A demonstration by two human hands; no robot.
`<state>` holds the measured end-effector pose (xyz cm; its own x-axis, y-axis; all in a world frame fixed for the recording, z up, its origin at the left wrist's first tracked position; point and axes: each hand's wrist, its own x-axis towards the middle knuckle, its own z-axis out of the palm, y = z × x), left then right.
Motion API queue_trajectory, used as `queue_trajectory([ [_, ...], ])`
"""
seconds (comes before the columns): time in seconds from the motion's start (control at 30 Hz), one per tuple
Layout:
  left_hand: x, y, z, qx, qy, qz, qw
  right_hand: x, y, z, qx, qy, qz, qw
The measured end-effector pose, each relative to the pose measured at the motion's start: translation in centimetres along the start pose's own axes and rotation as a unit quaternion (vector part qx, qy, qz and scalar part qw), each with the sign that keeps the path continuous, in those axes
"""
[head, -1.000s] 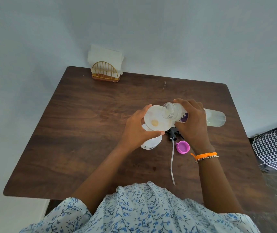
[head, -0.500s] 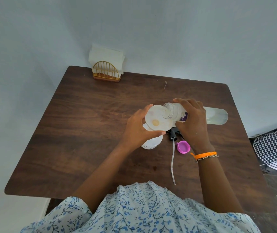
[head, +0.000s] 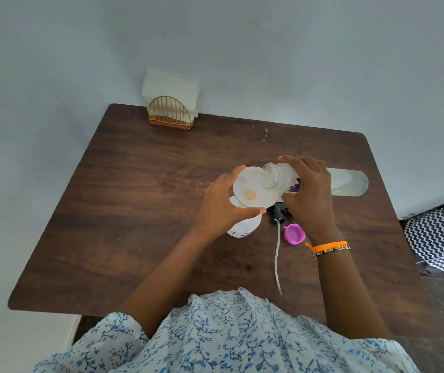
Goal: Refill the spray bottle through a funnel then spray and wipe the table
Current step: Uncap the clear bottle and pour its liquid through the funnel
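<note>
A white spray bottle [head: 243, 226] stands uncapped at the middle of the brown table [head: 140, 211]. A translucent white funnel [head: 250, 191] sits in its neck, and my left hand [head: 222, 204] grips the funnel's rim. My right hand [head: 308, 192] holds a clear refill bottle [head: 347, 181] tipped nearly flat, its open mouth over the funnel's right edge. Pale liquid lies in the refill bottle's far end. The black spray head with its long dip tube [head: 278, 249] lies on the table just right of the spray bottle.
A pink cap [head: 294, 233] lies beside the dip tube. A gold wire holder with white napkins [head: 169, 111] stands at the table's back left edge. A few pale specks [head: 265, 135] mark the far tabletop. A zigzag-patterned object [head: 441, 238] sits on the floor at right.
The refill bottle has tipped a little further, its base end rising and shifting right. The left hand stays on the funnel.
</note>
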<state>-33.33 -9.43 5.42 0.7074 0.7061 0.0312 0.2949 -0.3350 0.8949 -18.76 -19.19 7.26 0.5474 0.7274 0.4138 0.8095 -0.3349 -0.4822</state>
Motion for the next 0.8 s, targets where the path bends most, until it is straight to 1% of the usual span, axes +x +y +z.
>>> queue_trajectory([
  [0.8,0.12,-0.42,0.32,0.009,0.007,0.015,1.0,-0.06,-0.42,0.18,-0.011,0.0,-0.007,1.0],
])
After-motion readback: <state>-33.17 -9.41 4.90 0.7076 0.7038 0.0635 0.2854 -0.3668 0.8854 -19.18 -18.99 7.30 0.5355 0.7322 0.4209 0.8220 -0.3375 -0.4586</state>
